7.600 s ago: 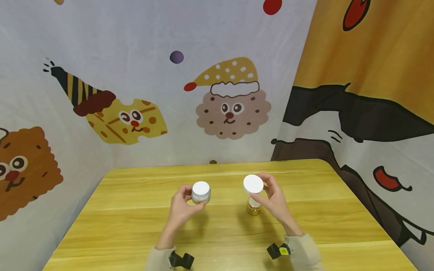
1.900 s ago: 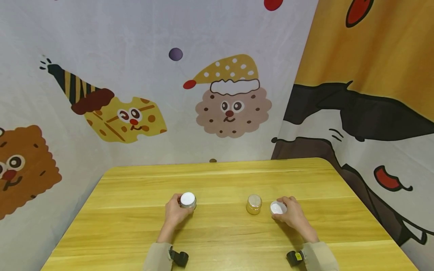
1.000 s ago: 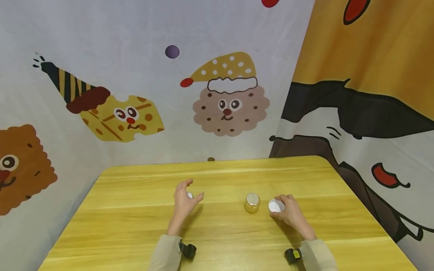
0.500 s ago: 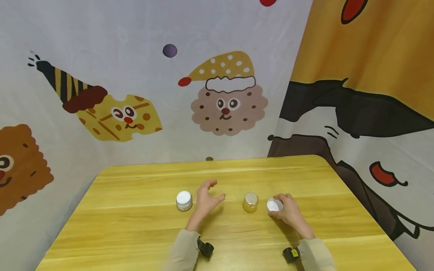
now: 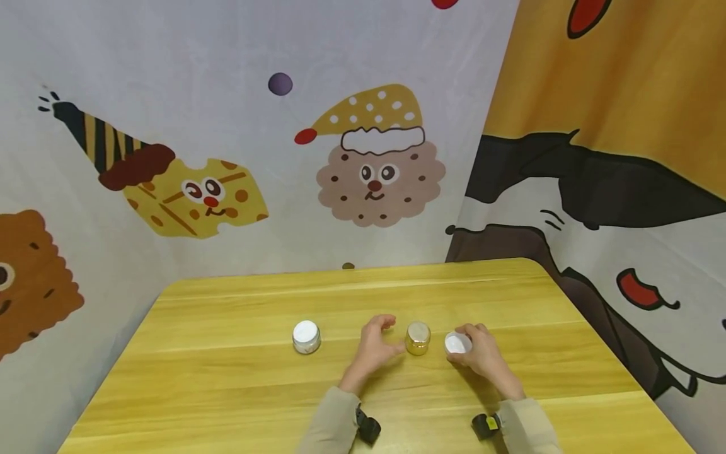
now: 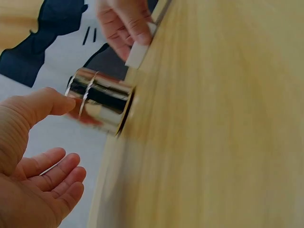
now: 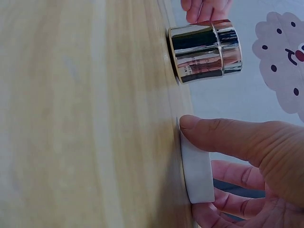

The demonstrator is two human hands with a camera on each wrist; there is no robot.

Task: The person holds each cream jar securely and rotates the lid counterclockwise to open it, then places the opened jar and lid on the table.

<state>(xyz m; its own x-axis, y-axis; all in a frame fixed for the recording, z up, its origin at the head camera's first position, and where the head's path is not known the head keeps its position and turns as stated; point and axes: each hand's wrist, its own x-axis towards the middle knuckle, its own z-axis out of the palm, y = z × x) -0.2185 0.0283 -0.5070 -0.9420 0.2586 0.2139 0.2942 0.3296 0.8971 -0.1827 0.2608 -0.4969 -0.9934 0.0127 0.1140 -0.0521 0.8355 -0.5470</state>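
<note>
Fingers spread, my left hand (image 5: 373, 348) stands just left of the shiny gold jar (image 5: 418, 338). In the left wrist view the thumb tip overlaps that jar (image 6: 99, 99); whether it touches, I cannot tell. My right hand (image 5: 484, 356) holds a white jar lid (image 5: 457, 343) by its rim, thumb on the near side and fingers on the far side. This lid lies on the table, hollow side up, right of the gold jar. In the right wrist view the lid (image 7: 197, 171) sits flat. Farther left stands a clear-sided jar with a white top (image 5: 306, 337), untouched.
The wooden table (image 5: 227, 391) has rounded back corners. Behind it hangs a cloth (image 5: 295, 208) printed with cartoon biscuits and cheese. Both wrists wear small black cameras, and the sleeves are beige.
My left hand has let go of the clear-sided jar and moved right to the gold jar. Earlier, my right hand brought the lid down from the air to the table; it still holds it.
</note>
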